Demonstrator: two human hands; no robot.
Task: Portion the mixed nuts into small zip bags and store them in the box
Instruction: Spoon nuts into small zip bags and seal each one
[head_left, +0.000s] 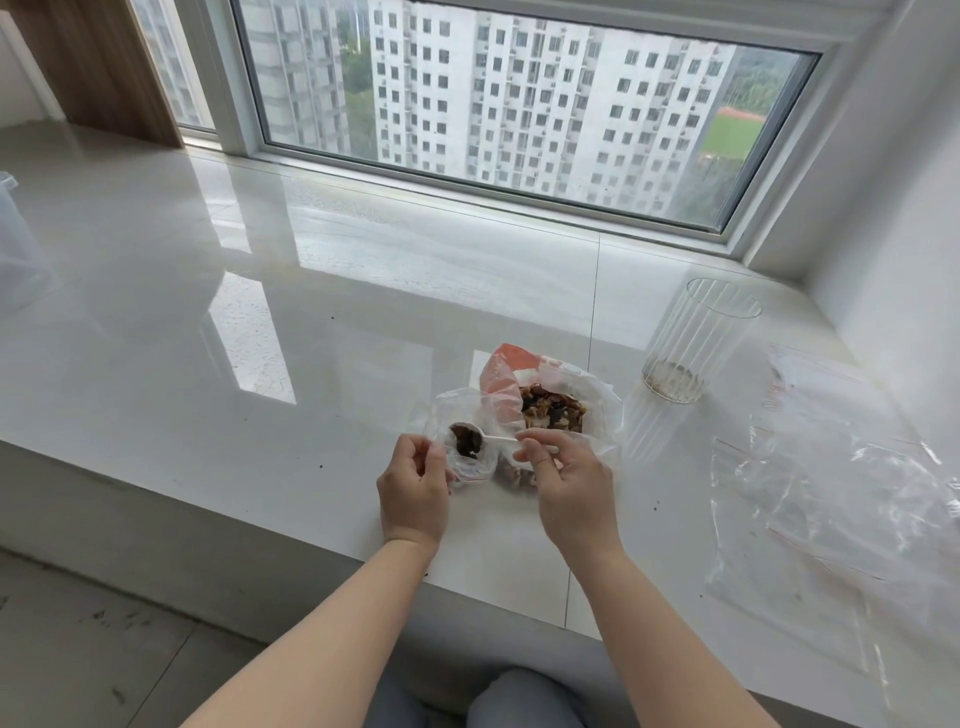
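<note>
My left hand (415, 488) pinches the rim of a small clear zip bag (470, 467) and holds its mouth open on the white sill. My right hand (563, 480) pinches the handle of a white plastic spoon (496, 439). The spoon's bowl, heaped with dark nuts and dried fruit (466, 439), is over the small bag's mouth. Just behind stands the big open bag of mixed nuts (553, 410), clear plastic with an orange patch. Another filled small bag (517, 475) lies partly hidden under my right hand.
A ribbed clear glass (698, 340) with crumbs in its bottom stands at the right. Several empty zip bags (831, 499) lie spread at the far right. A translucent plastic box (15, 249) is at the left edge. The sill's front edge (234, 512) runs close below my hands.
</note>
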